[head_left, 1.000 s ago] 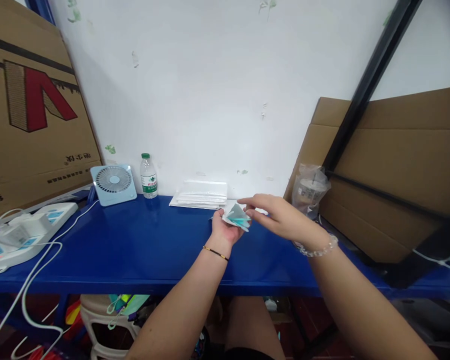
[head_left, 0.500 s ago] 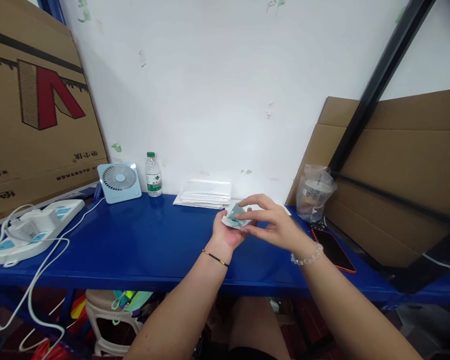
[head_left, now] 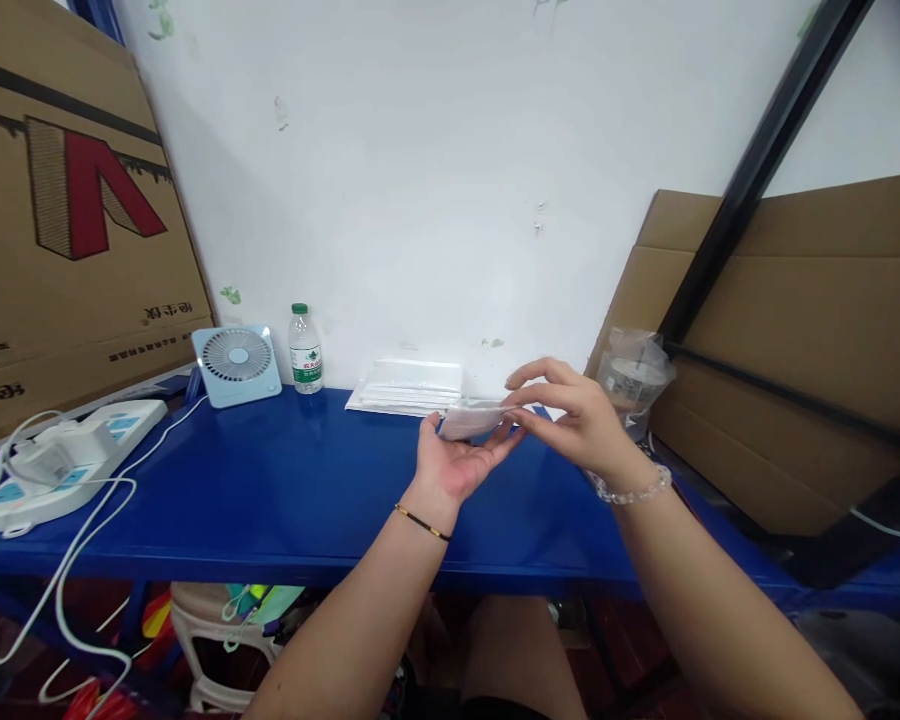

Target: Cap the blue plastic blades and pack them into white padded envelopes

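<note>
My left hand (head_left: 456, 462) is palm up over the blue table (head_left: 285, 490), fingers stretched out under a small white packet (head_left: 471, 420). My right hand (head_left: 579, 418) pinches the packet's right end between thumb and forefinger, its other fingers spread. The packet lies flat and looks pale, with its teal side hidden. Just behind my hands a stack of clear flat bags (head_left: 409, 386) rests against the wall.
A small blue fan (head_left: 235, 364) and a water bottle (head_left: 305, 351) stand at the back left. A white power strip with cables (head_left: 60, 462) lies at the far left. A bagged drink cup (head_left: 631, 380) sits at the right, beside leaning cardboard sheets (head_left: 810, 340).
My left hand has opened from a grip to a flat palm. My right hand rose slightly and now pinches the packet, which has turned from teal side up to white.
</note>
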Available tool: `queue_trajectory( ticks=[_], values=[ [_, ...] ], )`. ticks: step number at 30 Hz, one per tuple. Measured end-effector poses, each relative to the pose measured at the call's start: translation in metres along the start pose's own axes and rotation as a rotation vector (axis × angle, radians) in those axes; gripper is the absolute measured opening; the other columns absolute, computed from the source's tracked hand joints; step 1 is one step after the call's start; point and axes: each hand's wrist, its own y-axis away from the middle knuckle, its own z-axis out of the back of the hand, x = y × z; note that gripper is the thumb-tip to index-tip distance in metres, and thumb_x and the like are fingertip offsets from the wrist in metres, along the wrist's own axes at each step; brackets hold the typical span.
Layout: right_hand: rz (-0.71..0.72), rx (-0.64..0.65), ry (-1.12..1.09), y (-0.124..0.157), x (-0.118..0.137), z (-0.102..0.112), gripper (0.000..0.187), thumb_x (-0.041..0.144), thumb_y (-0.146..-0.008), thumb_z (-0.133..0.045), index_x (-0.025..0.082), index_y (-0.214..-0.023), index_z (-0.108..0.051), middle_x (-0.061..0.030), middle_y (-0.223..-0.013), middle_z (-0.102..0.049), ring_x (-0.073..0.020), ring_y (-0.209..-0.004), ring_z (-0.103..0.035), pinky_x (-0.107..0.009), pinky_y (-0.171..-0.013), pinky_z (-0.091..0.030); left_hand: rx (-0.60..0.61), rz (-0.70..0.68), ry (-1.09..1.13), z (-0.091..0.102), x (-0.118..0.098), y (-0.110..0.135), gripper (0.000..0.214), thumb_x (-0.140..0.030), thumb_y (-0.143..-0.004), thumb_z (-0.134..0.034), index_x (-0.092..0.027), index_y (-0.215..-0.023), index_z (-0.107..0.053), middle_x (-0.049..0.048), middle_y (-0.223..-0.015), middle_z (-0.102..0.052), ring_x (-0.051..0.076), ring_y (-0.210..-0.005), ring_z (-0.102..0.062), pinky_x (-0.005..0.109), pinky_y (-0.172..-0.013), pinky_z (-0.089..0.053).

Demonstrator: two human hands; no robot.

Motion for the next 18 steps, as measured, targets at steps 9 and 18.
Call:
queue_trajectory(
  ticks=[9,18],
  values=[
    [0.059,0.186,0.074,0.031,0.021,-0.007,0.041,0.023,-0.081,-0.056,0.03,-0.121,-0.054,-0.0065,-0.125,-0.053,-0.0254,-0.114,-0.048,-0.044,-0.093,-0.041,-0.104,0.002,-0.177,0.021,-0.015,-0.014,0.038,-0.015,-0.07,-0.044,-0.008,-0.106,-0.053,0.0124,-0.086,-0.065,0.026,-0.073,-0.064,0.04,-0.065,-0.052],
    [0.109,0.197,0.263,0.038,0.02,-0.023,0.053,0.029,-0.081,-0.056,0.029,-0.132,-0.042,-0.0046,-0.129,-0.053,-0.0283,-0.122,-0.041,-0.048,-0.099,-0.032,-0.086,0.045,-0.121,0.037,-0.015,-0.016,0.026,-0.014,-0.07,-0.043,-0.009,-0.094,-0.053,0.009,-0.072,-0.062,0.021,-0.06,-0.062,0.038,-0.061,-0.052]
  ],
)
